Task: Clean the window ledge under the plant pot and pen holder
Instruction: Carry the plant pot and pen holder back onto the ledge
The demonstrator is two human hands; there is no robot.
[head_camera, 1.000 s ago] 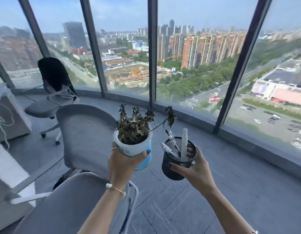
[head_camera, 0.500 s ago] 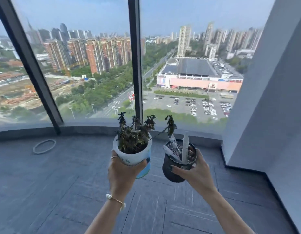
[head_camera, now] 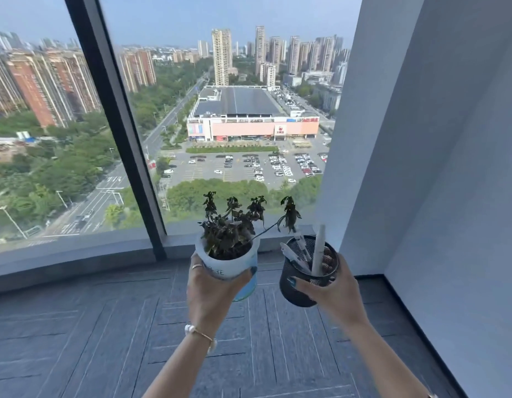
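Both forearms are bare, with no sleeves. The left hand [head_camera: 211,294] wears a thin ring and a slim gold bracelet with pearl beads [head_camera: 198,334]; the right hand [head_camera: 332,297] shows dark teal-painted nails.

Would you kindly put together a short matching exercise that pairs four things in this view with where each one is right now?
Things:
1. plant pot
2. pen holder
3. bracelet
4. ring

Places:
A. around the left wrist
B. held in the right hand
C. on a finger of the left hand
D. held in the left hand

Pairs: 1-D, 2-B, 3-A, 4-C
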